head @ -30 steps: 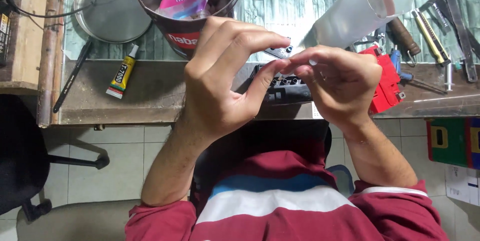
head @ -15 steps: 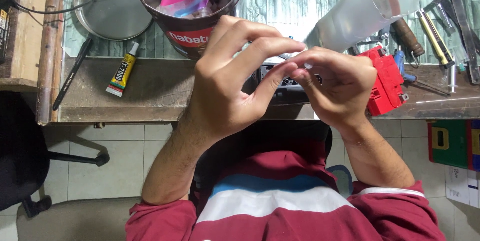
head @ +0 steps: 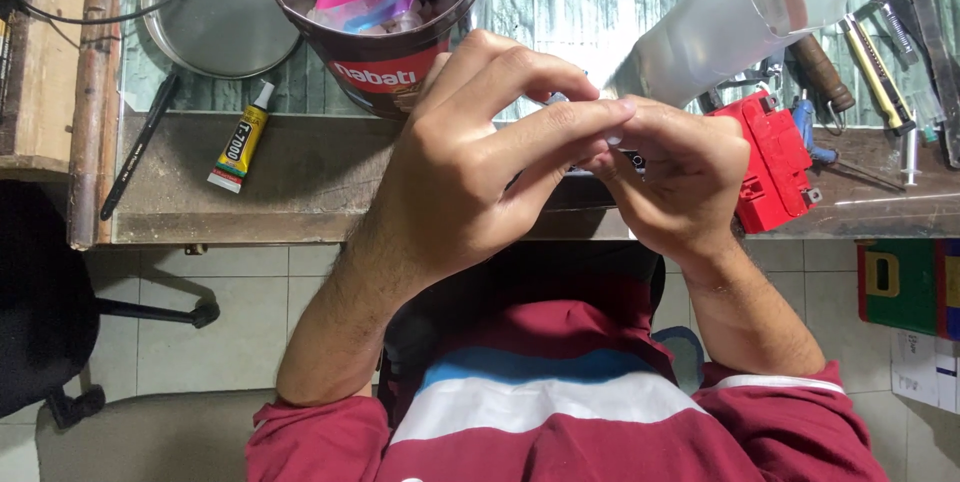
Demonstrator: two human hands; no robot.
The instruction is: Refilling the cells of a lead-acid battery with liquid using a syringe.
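Raised slightly since before, left hand (head: 470, 162) and right hand (head: 680, 177) both pinch one small dark part (head: 600, 167).

2 hands meet over the workbench edge

The left hand (head: 470, 162) and right hand (head: 680, 177) pinch a small dark part, mostly hidden, between fingertips; a red case (head: 775, 162) lies right, a round tin (head: 385, 67) far left.

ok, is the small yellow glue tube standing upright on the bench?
No, the small yellow glue tube lies flat on the grey workbench, left of the round brown tin.
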